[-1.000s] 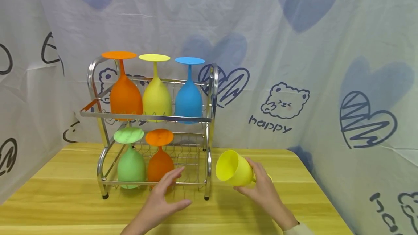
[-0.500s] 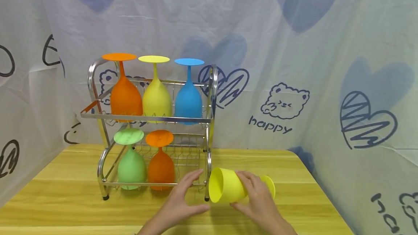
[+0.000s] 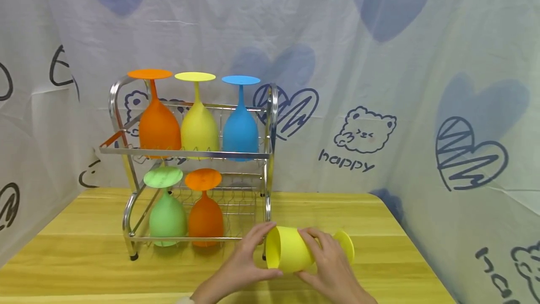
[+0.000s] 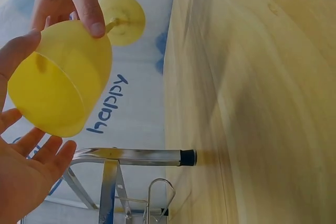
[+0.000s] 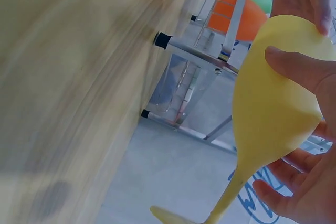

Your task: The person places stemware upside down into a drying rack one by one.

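Observation:
A yellow plastic wine glass (image 3: 292, 250) is held sideways low in front of the rack's right end, its mouth to the left and its foot to the right. My right hand (image 3: 331, 265) grips the bowl near the stem, with the thumb on one side and fingers on the other, as the right wrist view shows. Across the mouth spans my left hand (image 3: 241, 264), thumb and fingertips at opposite sides of the rim. The open bowl (image 4: 47, 95) looks hollow and bare inside in the left wrist view.
A two-tier metal rack (image 3: 185, 152) stands on the wooden table (image 3: 76, 252). Upside down on top are orange (image 3: 159, 128), yellow (image 3: 200, 130) and blue (image 3: 240, 130) glasses. Below stand green (image 3: 167, 219) and orange (image 3: 205, 219) ones. A printed cloth (image 3: 236, 22) hangs behind.
The yellow wine glass has come down and slightly left, tipping to lie nearly level. My left hand has moved right from in front of the rack to take its rim.

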